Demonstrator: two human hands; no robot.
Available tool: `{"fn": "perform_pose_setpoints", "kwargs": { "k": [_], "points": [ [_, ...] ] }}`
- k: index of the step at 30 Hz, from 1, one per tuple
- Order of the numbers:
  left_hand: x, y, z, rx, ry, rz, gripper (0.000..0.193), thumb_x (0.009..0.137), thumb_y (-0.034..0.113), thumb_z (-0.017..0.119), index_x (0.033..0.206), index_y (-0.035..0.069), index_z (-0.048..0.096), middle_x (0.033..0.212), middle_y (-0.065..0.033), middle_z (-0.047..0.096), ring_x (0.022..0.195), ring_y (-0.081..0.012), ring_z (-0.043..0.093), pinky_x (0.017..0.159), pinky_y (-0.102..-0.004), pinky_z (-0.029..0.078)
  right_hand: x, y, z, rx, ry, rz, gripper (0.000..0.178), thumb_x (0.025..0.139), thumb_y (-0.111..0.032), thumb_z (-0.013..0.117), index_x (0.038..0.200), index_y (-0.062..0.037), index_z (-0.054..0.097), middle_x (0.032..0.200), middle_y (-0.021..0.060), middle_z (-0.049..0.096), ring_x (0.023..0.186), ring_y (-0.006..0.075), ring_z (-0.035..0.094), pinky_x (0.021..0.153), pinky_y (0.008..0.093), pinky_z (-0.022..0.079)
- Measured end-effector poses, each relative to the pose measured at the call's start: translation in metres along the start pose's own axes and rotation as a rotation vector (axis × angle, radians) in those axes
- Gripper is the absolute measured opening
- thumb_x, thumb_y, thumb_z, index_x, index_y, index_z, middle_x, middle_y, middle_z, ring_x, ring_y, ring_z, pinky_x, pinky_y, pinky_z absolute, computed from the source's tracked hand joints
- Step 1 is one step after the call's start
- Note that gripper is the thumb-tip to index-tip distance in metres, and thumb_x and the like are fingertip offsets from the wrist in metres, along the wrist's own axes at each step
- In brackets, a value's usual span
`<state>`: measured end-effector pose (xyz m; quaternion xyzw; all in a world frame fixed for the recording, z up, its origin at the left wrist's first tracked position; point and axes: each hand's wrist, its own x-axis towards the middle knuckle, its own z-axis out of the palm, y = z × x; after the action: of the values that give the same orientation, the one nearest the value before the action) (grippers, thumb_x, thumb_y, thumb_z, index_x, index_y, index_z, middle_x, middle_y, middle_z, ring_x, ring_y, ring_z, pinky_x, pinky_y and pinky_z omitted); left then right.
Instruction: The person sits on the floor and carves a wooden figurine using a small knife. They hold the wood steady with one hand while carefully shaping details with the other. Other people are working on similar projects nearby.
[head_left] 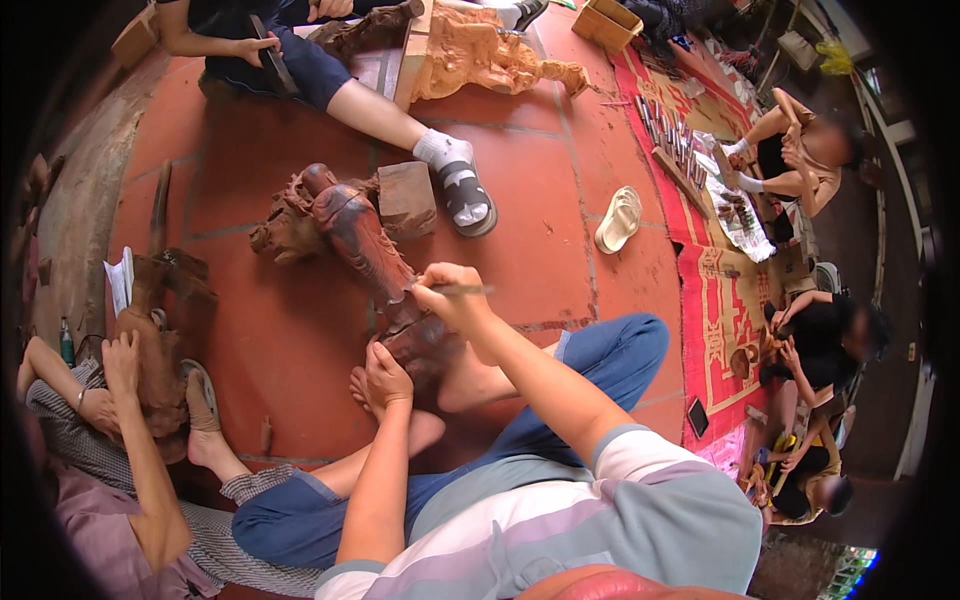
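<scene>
A dark reddish-brown carved wooden statue lies slanted on the floor, its base toward me, between my bare feet. My left hand is closed against the base end of the statue and steadies it there. In my right hand a slim tool with a thin shaft is pinched, its front end at the lower robe of the figure. The tool's tip is mostly hidden by my fingers, so its exact kind does not show. A square wood block sits beside the statue's upper part.
At left a person works on another wooden carving. Ahead, a sandalled leg stands near a light wooden figure. To the right lie a beige slipper, a red patterned mat, rows of chisels and a phone; several people sit there.
</scene>
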<state>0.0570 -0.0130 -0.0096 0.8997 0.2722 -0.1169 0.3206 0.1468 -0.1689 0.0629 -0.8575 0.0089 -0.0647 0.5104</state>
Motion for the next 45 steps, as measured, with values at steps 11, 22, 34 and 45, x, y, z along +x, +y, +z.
{"fn": "perform_pose_setpoints", "kwargs": {
  "k": [11, 22, 34, 45],
  "points": [
    [0.004, -0.001, 0.002, -0.082, 0.028, 0.001, 0.062, 0.098, 0.062, 0.021, 0.131, 0.028, 0.061, 0.121, -0.0241, 0.058, 0.12, -0.0452, 0.047, 0.104, -0.0603, 0.029, 0.004, 0.008, 0.005, 0.155, 0.002, 0.022, 0.013, 0.077, -0.014, 0.073, 0.075, -0.0027, 0.068, 0.074, 0.0114, 0.068, 0.067, 0.0215, 0.067, 0.063, 0.0315, 0.052],
    [0.004, -0.005, 0.005, -0.024, 0.117, 0.116, 0.058, 0.099, 0.055, 0.022, 0.125, 0.024, 0.064, 0.109, -0.0246, 0.062, 0.111, -0.0444, 0.05, 0.098, -0.0559, 0.035, 0.006, 0.004, 0.013, 0.029, 0.07, -0.062, 0.01, 0.075, -0.008, 0.073, 0.074, -0.0008, 0.067, 0.075, 0.0129, 0.068, 0.071, 0.0199, 0.069, 0.067, 0.0311, 0.053],
    [0.005, -0.006, 0.005, -0.118, 0.129, 0.149, 0.055, 0.1, 0.051, 0.024, 0.124, 0.024, 0.065, 0.105, -0.0233, 0.064, 0.108, -0.0422, 0.051, 0.098, -0.0522, 0.035, -0.006, 0.0, 0.027, -0.039, 0.151, -0.225, 0.013, 0.075, -0.013, 0.074, 0.073, -0.0034, 0.066, 0.078, 0.0119, 0.069, 0.072, 0.0271, 0.068, 0.068, 0.0344, 0.054],
    [0.01, -0.009, 0.014, -0.213, 0.165, 0.168, 0.052, 0.1, 0.051, 0.026, 0.124, 0.025, 0.065, 0.106, -0.0195, 0.067, 0.106, -0.0399, 0.051, 0.098, -0.0506, 0.036, -0.018, 0.003, 0.019, -0.057, 0.092, -0.199, 0.012, 0.073, -0.009, 0.076, 0.073, -0.0028, 0.067, 0.077, 0.0109, 0.069, 0.08, 0.0268, 0.07, 0.076, 0.0353, 0.054]
  ]
}}
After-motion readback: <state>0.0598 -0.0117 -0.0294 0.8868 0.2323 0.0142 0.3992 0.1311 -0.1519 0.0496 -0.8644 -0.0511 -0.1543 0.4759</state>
